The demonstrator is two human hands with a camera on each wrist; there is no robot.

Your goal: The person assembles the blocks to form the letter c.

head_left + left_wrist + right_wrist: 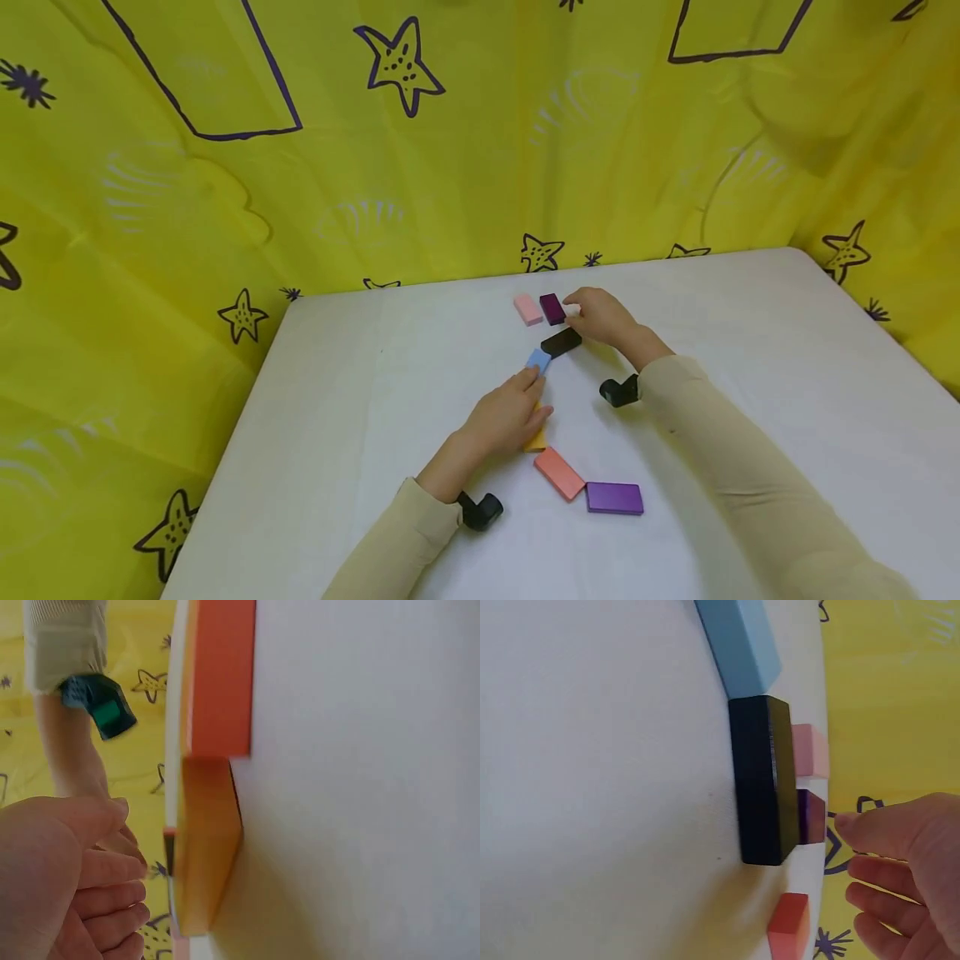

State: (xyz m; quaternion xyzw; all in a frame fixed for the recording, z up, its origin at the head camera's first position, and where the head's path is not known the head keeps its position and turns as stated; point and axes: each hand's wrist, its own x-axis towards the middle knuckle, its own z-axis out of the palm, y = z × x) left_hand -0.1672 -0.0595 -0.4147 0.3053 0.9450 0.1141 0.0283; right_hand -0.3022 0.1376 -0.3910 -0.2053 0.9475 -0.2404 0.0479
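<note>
Purple, nearest of all, that block (614,498) lies flat on the white table (345,417), its corner up against the end of the slanting coral block (559,473). Left of that, at the cuff of a beige sleeve (408,533), sits a small black wrist camera (481,512). On up the chain now: a yellow block (535,442) meets the coral one at its near end, and much of it is covered by the left hand (506,417). Those fingers are relaxed and grasp nothing, thumb apart over the yellow, tips right at the light blue block (538,358); whether they actually touch it, I cannot tell. Whether yellow meets blue is hidden too. Out to the right, a second wrist camera (619,392) hangs below the other sleeve. Blue's far end meets the black block (561,342), set at an angle. And just beyond, the right hand (603,317), fingers loosely bent, thumb and forefinger apart, nothing gripped! The right wrist view picks out a red block (789,928) near that hand, apart from the black. Next, a dark purple block (552,309) just beside the fingertips, then a pink block (528,309) to its left. Behind everything, yellow cloth (465,183) with stars.
</note>
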